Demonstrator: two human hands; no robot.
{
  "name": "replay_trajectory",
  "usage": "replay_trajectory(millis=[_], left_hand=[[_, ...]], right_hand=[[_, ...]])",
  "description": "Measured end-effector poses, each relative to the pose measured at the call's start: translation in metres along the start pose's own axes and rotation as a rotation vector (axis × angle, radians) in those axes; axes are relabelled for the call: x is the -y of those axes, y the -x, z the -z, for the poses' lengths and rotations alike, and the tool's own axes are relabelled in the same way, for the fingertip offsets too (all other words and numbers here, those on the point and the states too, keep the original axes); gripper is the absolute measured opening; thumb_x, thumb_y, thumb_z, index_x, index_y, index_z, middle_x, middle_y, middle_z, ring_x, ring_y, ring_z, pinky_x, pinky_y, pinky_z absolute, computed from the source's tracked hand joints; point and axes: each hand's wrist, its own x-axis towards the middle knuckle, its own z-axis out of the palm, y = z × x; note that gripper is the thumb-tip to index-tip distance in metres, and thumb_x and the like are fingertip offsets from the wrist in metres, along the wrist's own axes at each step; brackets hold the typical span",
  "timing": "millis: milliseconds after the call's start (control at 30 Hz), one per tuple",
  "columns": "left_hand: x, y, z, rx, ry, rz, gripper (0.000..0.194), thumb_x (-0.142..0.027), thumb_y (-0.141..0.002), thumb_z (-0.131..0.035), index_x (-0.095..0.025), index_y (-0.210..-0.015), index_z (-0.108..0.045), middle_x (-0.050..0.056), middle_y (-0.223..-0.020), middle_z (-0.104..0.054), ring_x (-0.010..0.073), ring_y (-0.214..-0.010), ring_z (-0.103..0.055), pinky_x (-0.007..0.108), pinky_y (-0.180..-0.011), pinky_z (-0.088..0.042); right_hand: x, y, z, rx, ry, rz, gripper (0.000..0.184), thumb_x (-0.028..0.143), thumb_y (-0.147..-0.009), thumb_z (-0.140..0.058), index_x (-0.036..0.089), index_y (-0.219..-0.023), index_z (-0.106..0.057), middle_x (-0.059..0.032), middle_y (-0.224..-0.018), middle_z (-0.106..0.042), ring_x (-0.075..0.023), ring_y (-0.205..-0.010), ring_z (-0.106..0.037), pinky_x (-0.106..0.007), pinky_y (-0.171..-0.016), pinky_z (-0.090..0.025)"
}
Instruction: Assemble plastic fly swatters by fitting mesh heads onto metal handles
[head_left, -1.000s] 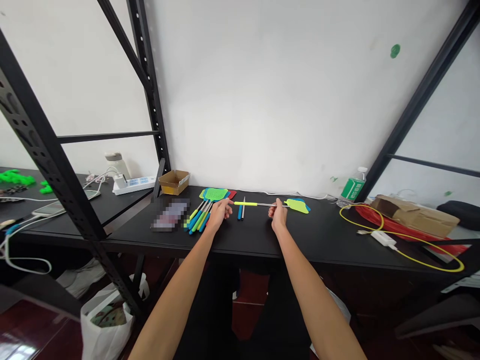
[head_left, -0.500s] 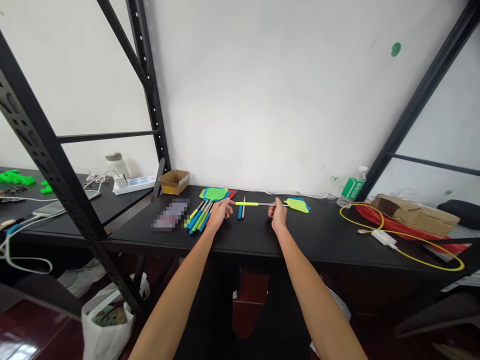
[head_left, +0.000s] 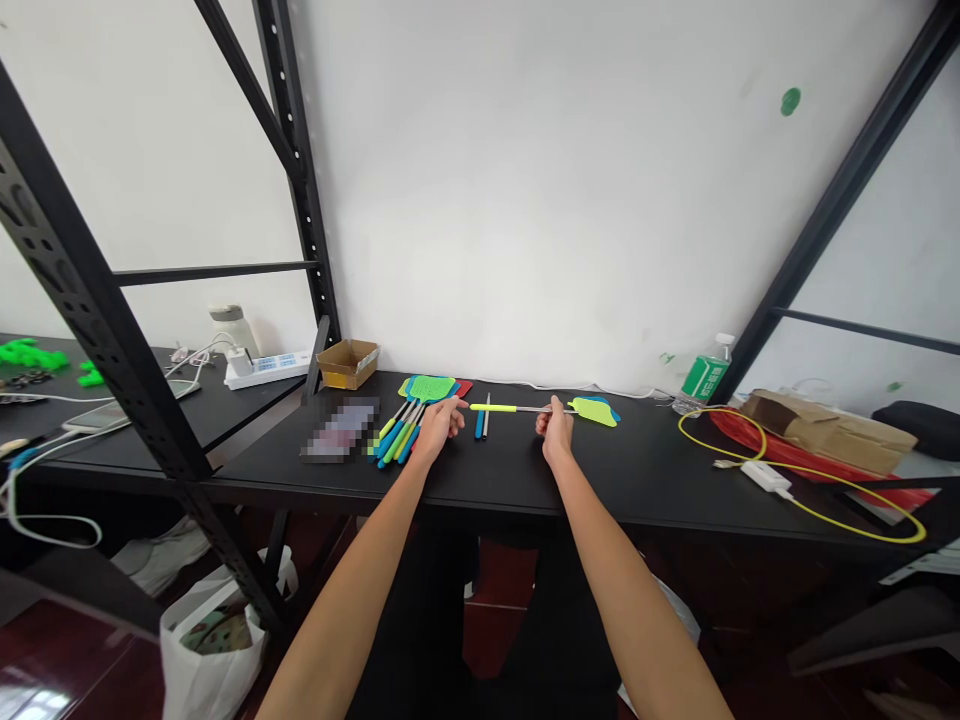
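Yellow swatter held level above the worktop, right hand closed on its shaft

The right hand (head_left: 555, 430) has its grip closed around the metal shaft of the yellow swatter (head_left: 493, 408), near the leaf-shaped head. The swatter lies crosswise in front of the person, its head to the right and its handle pointing left. The left hand (head_left: 441, 428) is at the handle's tip, its fingers loosely curled and the index finger reaching toward the end; whether that finger touches it, I cannot tell, nor whether its grip has hold of anything.

A blue head (head_left: 616, 412) shows partly from under the yellow one. Beyond the handle, a blue handle (head_left: 478, 424) and a slim rod (head_left: 486, 424) lie side by side on the black worktop (head_left: 637, 480). Just left of the left hand is a pile of swatters (head_left: 405, 430), with green, blue and red heads toward the wall. An open cardboard box (head_left: 349, 366) sits behind and to the left of the pile. Far right, a bottle (head_left: 704, 378) stands near a looped yellow cable (head_left: 847, 526).
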Motion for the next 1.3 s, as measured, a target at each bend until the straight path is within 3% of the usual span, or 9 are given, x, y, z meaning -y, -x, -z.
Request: replay_trajectory(millis=[1300], left_hand=[[-0.0032, 0.0023, -0.0004, 0.057, -0.028, -0.008, 0.053, -0.062, -0.085, -0.057, -0.013, -0.087, -0.074, 0.002, -0.061, -0.059, 0.0110, -0.048, -0.047, 0.025, -0.047, -0.032]], right_hand=[[-0.0013, 0.0003, 0.0002, 0.019, -0.009, 0.010, 0.043, 0.055, -0.085, -0.061, 0.023, -0.063, -0.043, 0.0067, -0.045, -0.044, -0.0072, -0.035, -0.038, -0.021, -0.033, -0.026]])
